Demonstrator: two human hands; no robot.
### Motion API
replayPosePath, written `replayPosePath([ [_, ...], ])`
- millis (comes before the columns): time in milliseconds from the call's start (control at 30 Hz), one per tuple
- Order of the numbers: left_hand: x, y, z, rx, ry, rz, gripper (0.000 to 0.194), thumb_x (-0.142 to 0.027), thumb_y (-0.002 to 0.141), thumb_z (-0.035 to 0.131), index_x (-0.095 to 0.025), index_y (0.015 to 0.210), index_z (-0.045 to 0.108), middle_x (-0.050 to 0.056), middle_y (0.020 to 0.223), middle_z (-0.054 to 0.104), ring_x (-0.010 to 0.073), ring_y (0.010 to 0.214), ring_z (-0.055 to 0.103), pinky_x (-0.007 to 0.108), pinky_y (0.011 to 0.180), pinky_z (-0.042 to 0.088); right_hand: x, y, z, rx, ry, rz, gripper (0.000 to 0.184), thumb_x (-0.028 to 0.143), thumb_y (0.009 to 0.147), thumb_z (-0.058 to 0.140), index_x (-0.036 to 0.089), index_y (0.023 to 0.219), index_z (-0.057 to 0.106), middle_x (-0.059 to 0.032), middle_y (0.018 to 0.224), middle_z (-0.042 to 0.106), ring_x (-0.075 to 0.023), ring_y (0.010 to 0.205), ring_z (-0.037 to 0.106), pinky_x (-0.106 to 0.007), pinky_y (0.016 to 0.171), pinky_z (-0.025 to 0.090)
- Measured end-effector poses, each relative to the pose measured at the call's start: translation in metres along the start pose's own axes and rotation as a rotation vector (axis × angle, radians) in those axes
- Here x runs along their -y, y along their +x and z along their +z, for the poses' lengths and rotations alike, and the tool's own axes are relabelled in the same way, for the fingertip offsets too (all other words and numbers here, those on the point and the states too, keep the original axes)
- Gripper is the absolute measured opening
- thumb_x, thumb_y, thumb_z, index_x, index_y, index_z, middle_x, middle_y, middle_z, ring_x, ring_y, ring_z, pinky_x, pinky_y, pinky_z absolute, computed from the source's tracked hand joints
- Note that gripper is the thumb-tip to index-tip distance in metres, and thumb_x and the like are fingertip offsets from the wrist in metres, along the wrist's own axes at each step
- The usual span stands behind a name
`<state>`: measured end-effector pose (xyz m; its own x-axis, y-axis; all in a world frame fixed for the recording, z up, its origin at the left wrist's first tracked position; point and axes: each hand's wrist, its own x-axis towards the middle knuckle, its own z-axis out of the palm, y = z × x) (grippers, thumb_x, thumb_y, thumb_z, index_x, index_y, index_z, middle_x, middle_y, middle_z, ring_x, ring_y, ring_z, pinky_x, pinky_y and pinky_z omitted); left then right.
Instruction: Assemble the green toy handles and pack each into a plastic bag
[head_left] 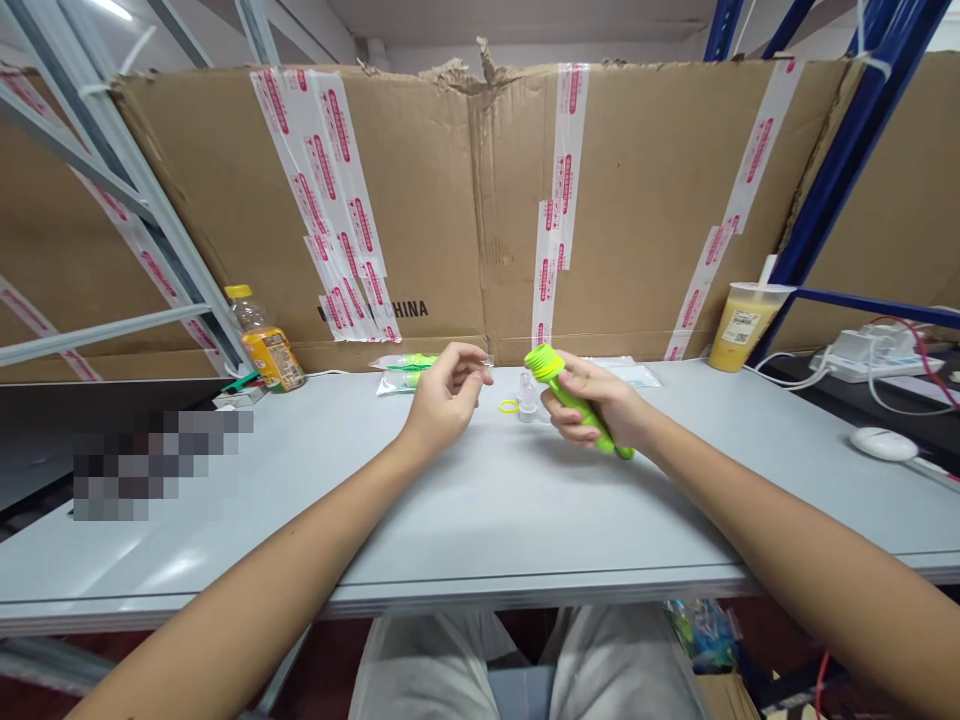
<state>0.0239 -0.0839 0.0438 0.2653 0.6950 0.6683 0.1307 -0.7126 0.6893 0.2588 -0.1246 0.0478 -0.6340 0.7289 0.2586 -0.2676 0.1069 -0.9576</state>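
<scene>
Bare forearms (247,580) reach in from the bottom corners over a pale grey table (480,510). Right hand (604,405) has its fingers (581,395) clamped around a lime-green brush (592,425), held tilted above the table, yellow-green bristled head (545,362) up and toward the left hand. Left hand (442,400) is raised, fingers (465,365) curled, thumb and index close together; cannot tell if they pinch anything. Just between the hands on the table: a clear plastic piece (527,398) standing upright and a yellow ring (508,406) beside it. Behind the left hand are plastic bags (401,373) with green parts inside. Further out: a bottle of yellow drink (264,340) at left, a lidded cup with straw (746,325) at right, both against taped cardboard (660,200). Power strip (862,352) and white mouse (883,444) sit far right.
</scene>
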Motion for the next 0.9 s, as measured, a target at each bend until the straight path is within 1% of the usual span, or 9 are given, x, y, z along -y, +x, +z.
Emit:
replayPosePath([
  [100, -0.011, -0.005, 0.010, 0.069, -0.049, 0.001, 0.020, -0.034, 0.091, 0.060, -0.018, 0.102, 0.057, 0.002, 0.085, 0.062, 0.0108, 0.064, 0.057, 0.024, 0.052, 0.047, -0.007, 0.003, 0.011, 0.059, -0.008, 0.020, 0.027, 0.041, 0.097, 0.050, 0.027, 0.118, 0.041, 0.0083, 0.061, 0.045, -0.0087, 0.038, 0.038, -0.021, 0.039, 0.038],
  [200, -0.016, -0.008, 0.016, 0.117, -0.057, 0.033, 0.024, -0.040, 0.092, 0.060, -0.019, 0.103, 0.059, 0.002, 0.084, 0.059, 0.0115, 0.067, 0.057, 0.024, 0.055, 0.048, -0.013, 0.006, 0.015, 0.061, 0.016, 0.041, 0.030, 0.044, 0.098, 0.047, 0.027, 0.122, 0.041, 0.0079, 0.061, 0.046, -0.0089, 0.038, 0.037, -0.021, 0.038, 0.037],
  [267, -0.016, -0.007, 0.015, 0.142, -0.009, 0.077, 0.024, -0.040, 0.093, 0.060, -0.019, 0.104, 0.063, 0.003, 0.088, 0.059, 0.0116, 0.070, 0.056, 0.025, 0.058, 0.047, -0.016, 0.008, 0.015, 0.034, 0.014, 0.047, 0.030, 0.045, 0.099, 0.045, 0.027, 0.122, 0.042, 0.0065, 0.063, 0.048, -0.0100, 0.040, 0.039, -0.022, 0.038, 0.038],
  [367, -0.012, -0.004, 0.012, 0.177, 0.073, 0.133, 0.025, -0.042, 0.093, 0.060, -0.018, 0.095, 0.067, 0.004, 0.090, 0.056, 0.0128, 0.075, 0.055, 0.025, 0.059, 0.046, -0.015, 0.009, 0.016, -0.048, -0.041, 0.064, 0.027, 0.045, 0.098, 0.047, 0.026, 0.116, 0.046, 0.0033, 0.067, 0.051, -0.0117, 0.046, 0.046, -0.022, 0.040, 0.039],
  [433, -0.011, -0.003, 0.011, 0.194, 0.099, 0.147, 0.025, -0.042, 0.093, 0.061, -0.018, 0.089, 0.065, 0.004, 0.089, 0.054, 0.0137, 0.077, 0.054, 0.025, 0.059, 0.046, -0.012, 0.009, 0.017, -0.100, -0.071, 0.094, 0.025, 0.047, 0.098, 0.048, 0.025, 0.108, 0.049, 0.0029, 0.068, 0.050, -0.0103, 0.047, 0.044, -0.019, 0.038, 0.034],
  [500, -0.012, -0.002, 0.012, 0.199, 0.126, 0.168, 0.025, -0.042, 0.092, 0.061, -0.018, 0.087, 0.062, 0.003, 0.087, 0.053, 0.0140, 0.078, 0.053, 0.025, 0.060, 0.045, -0.009, 0.008, 0.019, -0.127, -0.082, 0.123, 0.029, 0.054, 0.097, 0.046, 0.025, 0.100, 0.048, 0.0037, 0.066, 0.049, -0.0083, 0.044, 0.037, -0.018, 0.037, 0.028],
  [600, -0.015, -0.003, 0.014, 0.192, 0.167, 0.209, 0.026, -0.041, 0.094, 0.059, -0.018, 0.083, 0.057, 0.002, 0.083, 0.051, 0.0139, 0.078, 0.051, 0.024, 0.062, 0.044, -0.005, 0.008, 0.023, -0.138, -0.118, 0.149, 0.037, 0.062, 0.095, 0.046, 0.025, 0.097, 0.048, 0.0048, 0.066, 0.047, -0.0071, 0.042, 0.031, -0.018, 0.035, 0.024],
  [733, -0.014, -0.005, 0.015, 0.218, 0.139, 0.157, 0.027, -0.044, 0.094, 0.057, -0.018, 0.084, 0.059, 0.004, 0.085, 0.052, 0.0157, 0.082, 0.051, 0.025, 0.061, 0.045, -0.005, 0.009, 0.026, -0.208, -0.189, 0.141, 0.029, 0.052, 0.091, 0.056, 0.023, 0.093, 0.050, 0.0053, 0.064, 0.048, -0.0066, 0.040, 0.033, -0.019, 0.036, 0.027],
  [900, -0.009, -0.003, 0.013, 0.313, 0.109, 0.130, 0.024, -0.042, 0.094, 0.058, -0.019, 0.088, 0.063, 0.005, 0.091, 0.054, 0.0168, 0.086, 0.052, 0.027, 0.064, 0.046, -0.009, 0.011, 0.023, -0.183, -0.153, 0.129, 0.020, 0.041, 0.091, 0.043, 0.022, 0.090, 0.050, 0.0065, 0.053, 0.044, -0.0087, 0.035, 0.029, -0.022, 0.034, 0.028],
])
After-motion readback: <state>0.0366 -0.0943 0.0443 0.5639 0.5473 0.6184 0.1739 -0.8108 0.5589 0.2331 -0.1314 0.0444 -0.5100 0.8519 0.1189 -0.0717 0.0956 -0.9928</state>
